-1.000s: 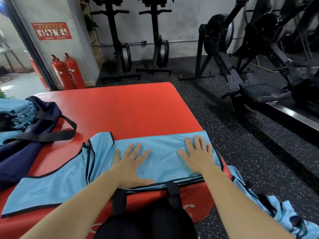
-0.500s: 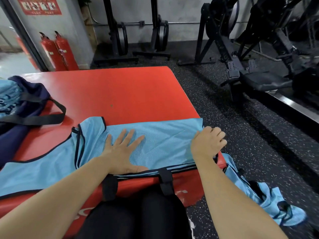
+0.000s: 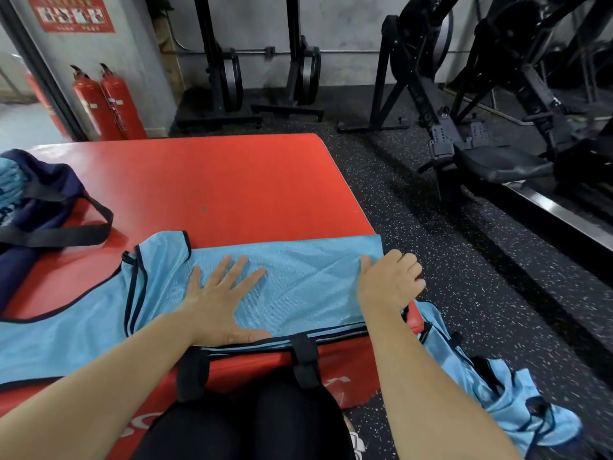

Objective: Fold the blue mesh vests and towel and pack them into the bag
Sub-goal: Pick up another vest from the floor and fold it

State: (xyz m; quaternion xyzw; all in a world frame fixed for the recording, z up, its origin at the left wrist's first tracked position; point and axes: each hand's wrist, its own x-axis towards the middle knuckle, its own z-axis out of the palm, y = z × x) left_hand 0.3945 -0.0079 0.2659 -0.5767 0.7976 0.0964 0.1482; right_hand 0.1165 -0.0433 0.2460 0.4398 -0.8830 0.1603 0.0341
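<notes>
The vest [image 3: 308, 277] lies flat along the red counter's [image 3: 232, 180] near edge, pinned by the left grip [image 3: 222, 293], fingers spread flat, probably to anchor the fold. The right grip [image 3: 389, 280] curls round its right edge, likely to fold it leftward; the bag [image 3: 30, 207] sits far left.

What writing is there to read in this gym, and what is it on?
Nothing reads clearly.
Wall sign: pictograms and small print, too blurred.
Extinguishers: labels too small.
Mat front: white print, mostly hidden, unreadable.
Cloth in bag: white marks at the frame edge, unreadable.
</notes>
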